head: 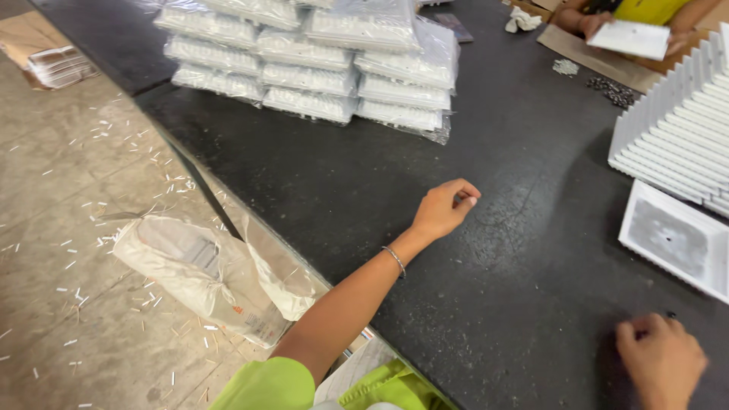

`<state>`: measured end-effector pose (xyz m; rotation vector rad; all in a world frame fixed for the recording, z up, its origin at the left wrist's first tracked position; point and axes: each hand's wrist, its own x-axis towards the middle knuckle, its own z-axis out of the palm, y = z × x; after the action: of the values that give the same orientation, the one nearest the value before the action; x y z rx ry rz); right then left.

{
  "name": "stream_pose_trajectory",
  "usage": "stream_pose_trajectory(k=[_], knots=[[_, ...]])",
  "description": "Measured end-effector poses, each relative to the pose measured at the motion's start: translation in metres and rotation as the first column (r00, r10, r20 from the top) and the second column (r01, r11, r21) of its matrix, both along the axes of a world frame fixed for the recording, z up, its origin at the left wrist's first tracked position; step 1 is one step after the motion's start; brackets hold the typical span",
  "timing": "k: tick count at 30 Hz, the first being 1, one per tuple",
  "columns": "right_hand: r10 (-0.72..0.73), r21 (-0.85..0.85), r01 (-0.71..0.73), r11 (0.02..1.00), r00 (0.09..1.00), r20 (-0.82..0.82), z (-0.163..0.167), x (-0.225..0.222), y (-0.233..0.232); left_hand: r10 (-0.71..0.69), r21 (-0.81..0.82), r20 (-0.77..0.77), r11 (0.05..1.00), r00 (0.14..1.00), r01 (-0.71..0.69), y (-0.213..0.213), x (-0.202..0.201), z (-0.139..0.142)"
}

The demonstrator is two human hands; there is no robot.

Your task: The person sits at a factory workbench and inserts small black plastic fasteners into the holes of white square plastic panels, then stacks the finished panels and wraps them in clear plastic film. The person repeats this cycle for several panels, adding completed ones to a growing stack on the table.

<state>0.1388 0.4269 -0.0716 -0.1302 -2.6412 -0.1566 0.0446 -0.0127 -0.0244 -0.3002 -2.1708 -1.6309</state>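
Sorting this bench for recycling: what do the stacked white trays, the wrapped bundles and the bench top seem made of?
White trays: likely moulded plastic, matte, with crisp ribbed edges. Wrapped bundles: white pieces under clear glossy film, probably plastic wrap, judging by its glare and wrinkles. Bench top: dark, dull, speckled and scuffed, perhaps rubber sheet or stone; unclear.

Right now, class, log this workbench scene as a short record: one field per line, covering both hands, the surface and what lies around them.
Left hand: left hand loosely curled, fingers resting on the black table, holding nothing visible
Right hand: right hand low on the table, fingers bent; any hold cannot be told
Far left: bagged white stacks
Right edge: stepped white panels, one flat white tray
Far end: another person's hands with a white panel
Floor: white sack
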Motion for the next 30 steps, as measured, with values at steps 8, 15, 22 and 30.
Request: stream_pose_trajectory(k=[8,15,22,30], knots=[[0.454,-0.21,-0.504,0.838,0.857,-0.244,0.034,0.006,-0.066,0.339,0.427,-0.165,0.871,0.926,-0.243,-0.045,-0.034,0.032],[0.625,-0.399,-0.609,0.685,0.773,-0.108,0.042,0.012,-0.146,0.754,0.581,-0.073,0.565,0.653,-0.586,-0.209,-0.085,0.174],[0.596,-0.42,-0.578,0.7,0.796,-0.102,0.041,0.008,-0.147,0.578,0.303,0.503,0.578,0.642,-0.758,-0.263,-0.081,0.231],[0.568,-0.444,-0.534,0.72,0.82,-0.067,0.045,0.01,-0.149,0.421,0.678,0.317,0.526,0.85,-0.514,-0.263,-0.093,0.242]])
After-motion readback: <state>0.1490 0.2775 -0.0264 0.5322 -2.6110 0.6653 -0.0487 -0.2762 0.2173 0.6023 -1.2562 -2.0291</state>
